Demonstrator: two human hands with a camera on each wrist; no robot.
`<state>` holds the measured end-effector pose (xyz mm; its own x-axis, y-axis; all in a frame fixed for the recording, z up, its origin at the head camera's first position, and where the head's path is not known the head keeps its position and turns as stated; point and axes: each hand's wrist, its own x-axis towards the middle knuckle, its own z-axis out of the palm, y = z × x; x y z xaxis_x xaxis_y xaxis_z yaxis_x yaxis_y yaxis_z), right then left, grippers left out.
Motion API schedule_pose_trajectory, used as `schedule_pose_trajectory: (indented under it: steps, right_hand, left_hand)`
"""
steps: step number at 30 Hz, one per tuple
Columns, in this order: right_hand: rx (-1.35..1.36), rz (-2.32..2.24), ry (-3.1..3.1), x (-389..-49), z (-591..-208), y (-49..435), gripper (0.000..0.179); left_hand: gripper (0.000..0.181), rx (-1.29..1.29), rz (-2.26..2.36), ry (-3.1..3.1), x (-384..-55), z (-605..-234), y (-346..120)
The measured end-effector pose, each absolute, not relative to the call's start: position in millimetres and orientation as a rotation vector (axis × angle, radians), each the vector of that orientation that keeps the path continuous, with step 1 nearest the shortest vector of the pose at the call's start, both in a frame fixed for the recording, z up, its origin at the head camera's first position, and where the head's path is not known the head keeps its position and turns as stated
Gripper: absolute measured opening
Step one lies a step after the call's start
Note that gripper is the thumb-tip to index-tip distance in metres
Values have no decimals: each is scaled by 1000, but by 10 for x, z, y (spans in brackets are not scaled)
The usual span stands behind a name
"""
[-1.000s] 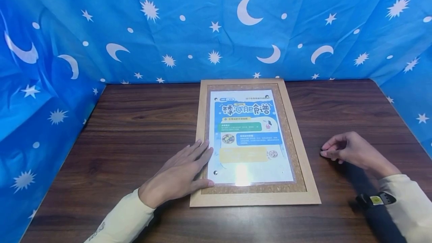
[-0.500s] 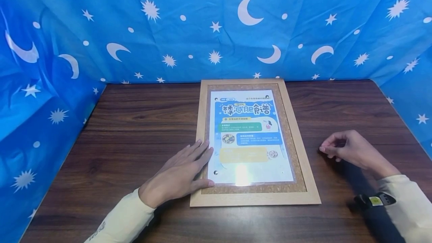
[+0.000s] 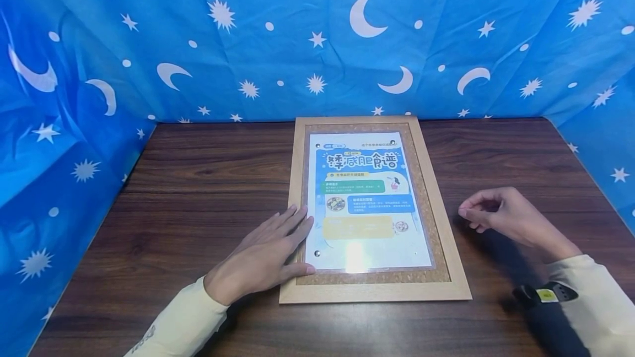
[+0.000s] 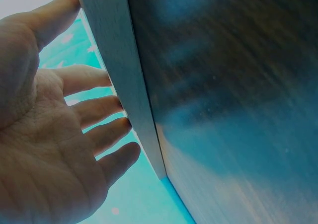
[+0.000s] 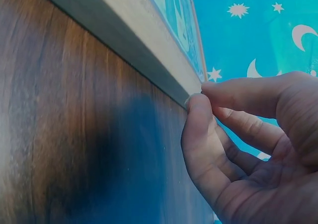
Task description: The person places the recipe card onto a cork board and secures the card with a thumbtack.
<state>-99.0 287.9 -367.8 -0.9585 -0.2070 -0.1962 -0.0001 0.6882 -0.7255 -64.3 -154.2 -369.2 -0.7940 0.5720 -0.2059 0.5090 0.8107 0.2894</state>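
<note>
A cork board (image 3: 387, 277) in a pale wooden frame (image 3: 377, 292) lies on the dark table. On it lies a printed sheet (image 3: 367, 178) with a glossy clear cover, silver thumbtacks (image 3: 317, 254) showing at three corners. My left hand (image 3: 263, 252) rests over the frame's left side, fingers spread and reaching the sheet's edge. Right of the frame, above the table, my right hand (image 3: 513, 219) pinches thumb and forefinger together. Between those tips is what looks like a small thumbtack (image 5: 202, 92), almost wholly hidden; its other fingers curl beneath.
The brown wood-grain table (image 3: 198, 175) extends on both sides of the frame. A blue curtain (image 3: 278, 54) with white moons and stars stands behind it and along its sides. A dark wrist device (image 3: 545, 295) with a yellow label sits at the right sleeve.
My right hand has shifted a little left toward the frame, fingertips still pinched. My left hand, the framed board and the sheet stay as they were.
</note>
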Motion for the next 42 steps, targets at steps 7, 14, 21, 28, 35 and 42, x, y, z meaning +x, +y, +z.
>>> schedule_pose_trajectory:
  steps: [7, 14, 21, 28, 35, 42]
  right_hand:
    - [-166, -1118, 2644, -998, -3651, 2821, 19]
    - [-148, -1134, 2622, -996, -3625, 2756, 22]
    - [-149, -1126, 2622, -999, -3633, 2701, 23]
    - [-154, -1148, 2583, -999, -3627, 2662, 24]
    - [-140, -1146, 2553, -992, -3624, 2623, 28]
    - [-116, -1136, 2529, -986, -3604, 2602, 31]
  left_hand:
    - [85, 831, 318, 2716, -641, -3685, -1540]
    - [84, 839, 326, 2711, -642, -3678, -1542]
    - [85, 826, 321, 2705, -642, -3669, -1541]
    - [85, 820, 324, 2705, -643, -3671, -1542]
    - [84, 823, 320, 2708, -643, -3674, -1538]
    - [84, 831, 320, 2711, -644, -3676, -1540]
